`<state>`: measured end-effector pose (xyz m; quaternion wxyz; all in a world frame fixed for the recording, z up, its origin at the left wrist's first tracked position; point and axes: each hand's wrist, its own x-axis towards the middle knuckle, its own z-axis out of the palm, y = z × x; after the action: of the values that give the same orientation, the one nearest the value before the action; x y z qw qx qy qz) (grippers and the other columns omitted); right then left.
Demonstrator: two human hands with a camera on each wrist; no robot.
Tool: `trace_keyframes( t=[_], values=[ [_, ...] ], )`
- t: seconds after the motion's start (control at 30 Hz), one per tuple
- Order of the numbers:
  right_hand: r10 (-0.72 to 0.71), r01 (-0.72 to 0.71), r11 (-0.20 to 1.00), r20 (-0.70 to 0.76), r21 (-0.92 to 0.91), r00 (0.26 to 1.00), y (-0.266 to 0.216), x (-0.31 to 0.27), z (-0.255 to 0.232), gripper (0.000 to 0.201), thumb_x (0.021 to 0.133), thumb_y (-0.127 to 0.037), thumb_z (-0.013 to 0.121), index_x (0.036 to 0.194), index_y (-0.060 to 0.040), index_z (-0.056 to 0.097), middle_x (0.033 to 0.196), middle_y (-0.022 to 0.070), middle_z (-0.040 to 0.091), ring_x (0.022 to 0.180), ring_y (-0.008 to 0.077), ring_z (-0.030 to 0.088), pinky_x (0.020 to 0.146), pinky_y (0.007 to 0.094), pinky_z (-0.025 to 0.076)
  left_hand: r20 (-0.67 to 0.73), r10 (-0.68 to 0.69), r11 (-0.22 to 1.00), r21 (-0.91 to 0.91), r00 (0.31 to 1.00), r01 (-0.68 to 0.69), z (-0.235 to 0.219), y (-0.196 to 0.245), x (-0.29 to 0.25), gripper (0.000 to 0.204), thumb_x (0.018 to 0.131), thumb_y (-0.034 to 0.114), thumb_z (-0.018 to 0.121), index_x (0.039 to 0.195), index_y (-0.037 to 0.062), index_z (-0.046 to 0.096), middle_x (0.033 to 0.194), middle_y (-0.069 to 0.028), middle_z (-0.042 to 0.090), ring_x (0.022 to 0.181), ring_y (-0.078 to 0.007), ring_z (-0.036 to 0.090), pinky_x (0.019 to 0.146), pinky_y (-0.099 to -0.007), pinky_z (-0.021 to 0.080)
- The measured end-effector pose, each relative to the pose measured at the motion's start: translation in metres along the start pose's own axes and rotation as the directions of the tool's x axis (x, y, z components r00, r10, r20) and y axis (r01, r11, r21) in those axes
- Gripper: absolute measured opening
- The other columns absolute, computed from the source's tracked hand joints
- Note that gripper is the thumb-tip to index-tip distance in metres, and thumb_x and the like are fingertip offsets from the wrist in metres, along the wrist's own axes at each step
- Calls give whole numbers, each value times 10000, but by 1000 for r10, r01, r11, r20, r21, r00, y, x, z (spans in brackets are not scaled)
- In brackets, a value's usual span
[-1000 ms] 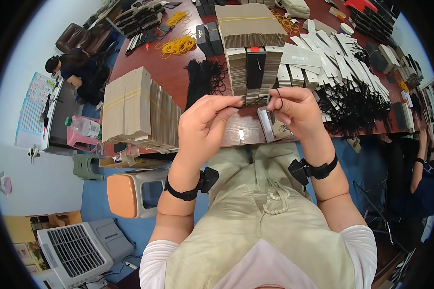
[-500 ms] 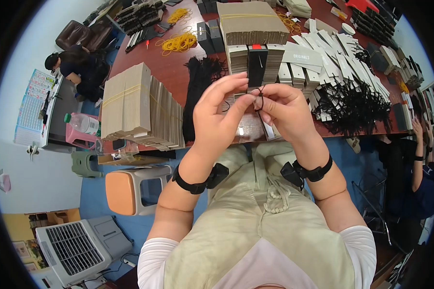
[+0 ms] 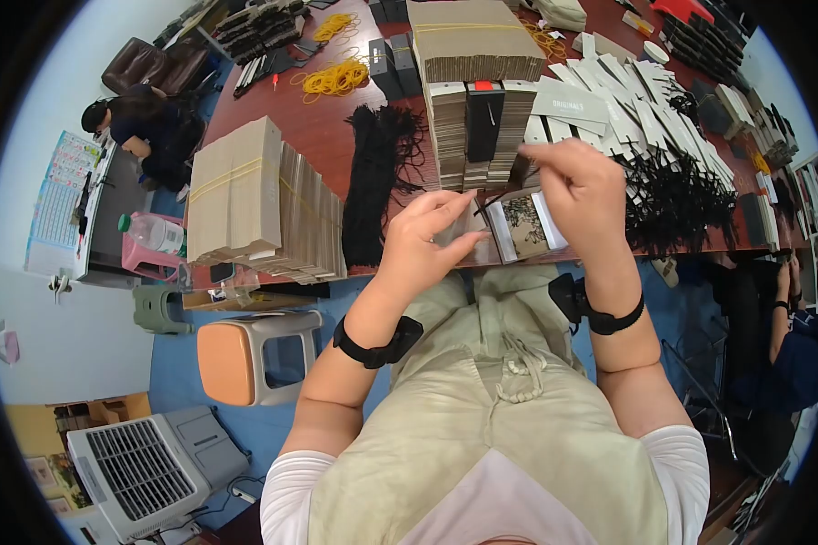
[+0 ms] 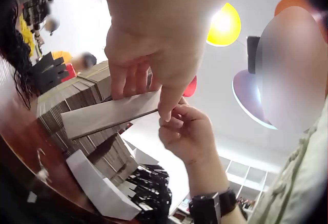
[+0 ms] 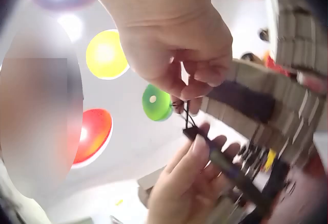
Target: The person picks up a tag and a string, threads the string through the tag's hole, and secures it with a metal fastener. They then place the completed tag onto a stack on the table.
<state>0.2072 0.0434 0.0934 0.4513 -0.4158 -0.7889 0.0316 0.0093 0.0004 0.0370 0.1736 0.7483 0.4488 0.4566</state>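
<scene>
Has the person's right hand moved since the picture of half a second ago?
Yes. In the head view, the right hand has moved rightward, closer to the pile of black cords.

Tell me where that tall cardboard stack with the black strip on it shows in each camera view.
Head: cardboard stack at the top, just right of centre.
Left wrist: left of centre, partly behind a pale strip.
Right wrist: right side, partly blurred.
Landmark: left hand, mid-picture in head, top centre in left wrist, bottom centre in right wrist.
</scene>
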Motion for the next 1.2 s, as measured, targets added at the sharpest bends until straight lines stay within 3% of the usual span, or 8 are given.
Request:
trace_keyframes(
  t=[0.13,0.23,0.37,0.4,0.53,0.83,1.03,1.2],
  values=[
    [378,-366,360,225,858,898,-18,-2,8,170,872,-46,483,980,17,600,701,55,572,534,111,532,452,220,391,13,-52,994,-100,999,53,8,-4,-6,477,641,62,770,1097,62,633,962,-82,615,823,-144,577,730,-251,465],
    [132,-565,-381,649,731,750,2,-4,10,150,882,-83,492,960,20,569,632,1,479,485,67,434,420,203,321,25,-186,949,-256,982,186,12,-8,-13,469,664,5,736,1116,35,617,1008,-72,589,862,-122,565,767,-240,465],
    [207,-696,399,680,598,703,27,-19,29,153,885,-141,523,965,-19,568,620,-19,444,512,59,379,455,205,306,87,-274,838,-466,958,282,5,-15,-19,473,700,-73,684,1155,10,584,1090,-63,529,968,-112,546,872,-244,469],
    [179,-485,590,481,646,858,20,-28,46,163,877,-173,552,921,-22,595,626,-5,495,556,67,415,494,221,336,106,-258,831,-483,960,277,3,-16,-19,479,701,-83,684,1159,7,580,1109,-60,514,982,-104,534,890,-240,461],
    [24,-413,736,589,536,808,19,-32,44,255,839,-212,622,696,-2,604,595,27,501,573,75,425,502,254,343,106,-249,705,-662,963,255,5,-10,-21,518,671,-81,715,1163,2,577,1100,-67,524,941,-98,530,843,-230,457],
    [131,-798,264,800,542,586,0,-16,28,378,803,-244,685,531,-51,509,499,-73,399,494,21,304,436,230,219,48,-36,924,-379,998,51,-2,-5,-18,503,645,-88,731,1125,-11,600,1077,-107,559,901,-145,563,768,-257,475],
    [137,-609,584,674,536,725,4,-27,43,395,814,-251,675,518,-65,491,503,-78,386,478,17,289,421,226,198,24,-29,947,-320,999,35,-1,-4,-20,464,624,-39,761,1068,1,633,988,-93,606,895,-151,574,776,-257,468],
    [161,-830,211,819,516,551,13,-25,32,385,830,-238,654,520,-76,495,494,-82,371,470,18,267,415,230,179,31,-18,969,-247,999,25,-10,-2,-16,462,614,-35,753,1059,36,651,942,-74,612,825,-146,582,751,-253,470]
  ],
)
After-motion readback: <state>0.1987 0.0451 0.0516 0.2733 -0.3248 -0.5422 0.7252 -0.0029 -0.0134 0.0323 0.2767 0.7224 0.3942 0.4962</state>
